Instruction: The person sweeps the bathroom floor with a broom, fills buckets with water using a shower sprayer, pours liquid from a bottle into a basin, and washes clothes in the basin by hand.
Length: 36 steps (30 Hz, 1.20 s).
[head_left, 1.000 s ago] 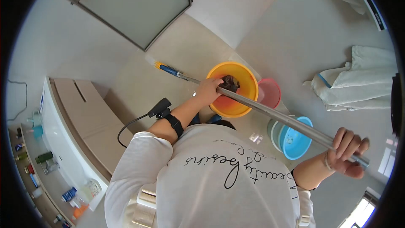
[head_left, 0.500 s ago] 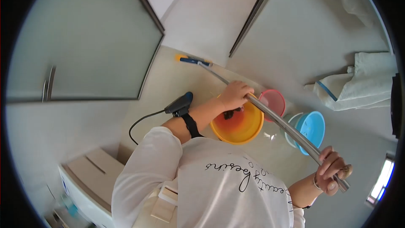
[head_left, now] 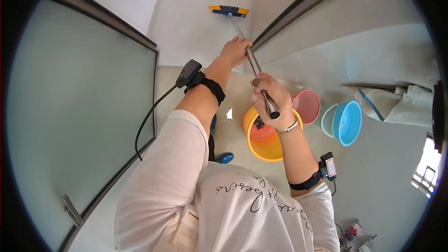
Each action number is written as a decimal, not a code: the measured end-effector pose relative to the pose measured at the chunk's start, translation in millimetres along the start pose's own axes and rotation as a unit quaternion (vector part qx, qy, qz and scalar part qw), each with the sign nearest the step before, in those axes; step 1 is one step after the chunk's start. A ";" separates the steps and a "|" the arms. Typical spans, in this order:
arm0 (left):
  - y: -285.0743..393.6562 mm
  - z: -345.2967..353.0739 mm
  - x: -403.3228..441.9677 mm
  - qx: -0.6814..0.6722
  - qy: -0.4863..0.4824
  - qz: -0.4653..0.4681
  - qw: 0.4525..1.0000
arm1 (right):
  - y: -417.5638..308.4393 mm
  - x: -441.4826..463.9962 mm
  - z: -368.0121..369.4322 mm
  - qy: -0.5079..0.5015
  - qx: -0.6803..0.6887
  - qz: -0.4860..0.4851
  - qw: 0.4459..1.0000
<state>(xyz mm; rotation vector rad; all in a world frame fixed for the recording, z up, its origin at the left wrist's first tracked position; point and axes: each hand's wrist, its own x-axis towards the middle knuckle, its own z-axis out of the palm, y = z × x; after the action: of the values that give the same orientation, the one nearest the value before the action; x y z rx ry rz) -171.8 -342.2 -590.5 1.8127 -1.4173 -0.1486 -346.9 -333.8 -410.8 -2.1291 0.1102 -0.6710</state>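
Observation:
A broom with a blue and yellow bristled head and a long metal handle stretches away from me, its head on the pale floor beyond the doorway. My left hand is closed round the handle partway along it. Nearer to me, my right hand grips the handle close to its capped end, the thumb lying along the top. Below my right hand stands an orange-yellow bucket, partly covered by the hand and forearm, with something dark inside that I cannot make out.
A pink bucket and a light blue basin stand along the right wall. Frosted glass door fills the left side. A folded whitish cloth hangs at the right. My blue shoe shows on the floor.
The broom's head has moved forward through the doorway and turned squarer to me. Both hands have moved forward; my right hand has come in leftwards, nearer my left.

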 end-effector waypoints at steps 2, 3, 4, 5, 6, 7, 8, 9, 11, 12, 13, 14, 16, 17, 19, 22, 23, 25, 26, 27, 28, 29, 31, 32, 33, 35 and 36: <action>8.3 6.5 -10.3 -0.016 -0.077 -0.037 0.996 | -6.1 -4.1 -7.9 0.019 0.002 -0.006 1.000; 17.3 3.9 -23.5 -0.021 -0.082 -0.036 0.996 | -20.1 -10.6 -8.3 0.021 -0.002 0.000 1.000; 31.2 1.6 -34.3 -0.038 -0.073 -0.026 0.996 | -35.5 -17.6 -12.0 0.033 -0.001 0.015 0.999; 47.5 -1.9 -43.8 -0.054 -0.061 -0.015 0.997 | -51.3 -24.8 -17.9 0.043 0.000 0.027 0.999; 61.8 -1.8 -56.1 -0.054 -0.061 -0.010 0.997 | -68.5 -34.6 -24.7 0.047 -0.003 0.025 0.999; 77.7 -2.2 -67.3 -0.098 -0.070 -0.006 0.993 | -86.2 -46.8 -32.4 0.055 -0.005 0.058 0.997; 95.5 -2.6 -80.4 -0.141 -0.080 -0.002 0.987 | -104.3 -60.4 -40.3 0.064 -0.006 0.091 0.994; 116.1 -8.6 -92.2 -0.148 -0.090 -0.001 0.985 | -122.0 -73.6 -46.7 0.075 -0.010 0.089 0.993; 152.7 -14.8 -120.9 -0.153 -0.105 0.008 0.983 | -156.2 -99.4 -58.0 0.151 0.050 0.171 0.972; 166.0 -14.5 -135.3 -0.160 -0.131 0.014 0.978 | -170.3 -107.8 -64.1 0.155 0.049 0.164 0.973; 179.4 -14.0 -150.0 -0.167 -0.159 0.019 0.973 | -184.3 -116.4 -69.7 0.177 0.086 0.141 0.970; 196.3 -19.1 -159.6 -0.177 -0.166 0.044 0.969 | -197.4 -124.6 -74.7 0.199 0.123 0.116 0.965; 229.2 -30.8 -168.0 -0.187 -0.182 0.107 0.959 | -221.3 -139.9 -93.8 0.220 0.157 0.082 0.959; 242.1 -37.1 -172.0 -0.190 -0.190 0.146 0.952 | -237.1 -145.1 -101.3 0.223 0.155 0.054 0.961; 274.7 -69.0 -170.5 -0.223 -0.175 0.201 0.938 | -274.4 -152.1 -116.2 0.247 0.162 -0.006 0.955; 263.5 -84.7 -151.9 -0.236 -0.119 0.262 0.928 | -279.1 -138.7 -117.3 0.250 0.142 -0.056 0.956; 250.4 -88.6 -142.9 -0.212 -0.081 0.265 0.937 | -273.5 -129.9 -113.9 0.232 0.119 -0.068 0.963; 201.6 -104.9 -122.6 -0.214 -0.085 0.208 0.951 | -252.1 -94.1 -80.3 0.214 0.139 -0.057 0.965; 173.0 -111.7 -111.9 -0.165 -0.078 0.174 0.968 | -235.4 -77.4 -63.2 0.192 0.146 -0.046 0.969; 141.0 -117.4 -99.8 -0.114 -0.069 0.140 0.981 | -213.3 -65.6 -45.0 0.153 0.124 -0.007 0.980; 104.9 -123.3 -90.4 -0.097 -0.073 0.121 0.985 | -191.8 -53.1 -17.8 0.184 0.123 0.020 0.975; 67.0 -123.2 -85.6 -0.093 -0.049 0.116 0.988 | -166.6 -44.8 -1.7 0.128 0.127 0.029 0.983; 1.6 -116.0 -81.8 -0.073 -0.040 0.066 0.994 | -120.8 -14.0 35.4 0.022 0.111 0.006 0.994; -18.5 -108.8 -85.2 -0.058 -0.057 0.022 0.996 | -105.7 -9.4 49.3 -0.010 0.108 0.011 0.994; -28.2 -101.5 -91.3 -0.064 -0.068 0.021 0.995 | -105.3 -9.3 52.1 -0.004 0.108 0.023 0.994; -34.5 -85.0 -98.1 -0.099 -0.129 0.078 0.983 | -110.0 -12.3 52.4 0.034 0.104 0.131 0.985; -22.8 -79.1 -108.1 -0.137 -0.151 0.060 0.977 | -119.8 -18.5 43.9 0.040 0.103 0.111 0.988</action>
<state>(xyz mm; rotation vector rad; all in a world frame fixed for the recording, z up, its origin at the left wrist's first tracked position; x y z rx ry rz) -150.9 -207.9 -592.9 1.5172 -1.6220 -0.5487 -359.8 -222.8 -346.5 -1.8586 0.3029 -0.6076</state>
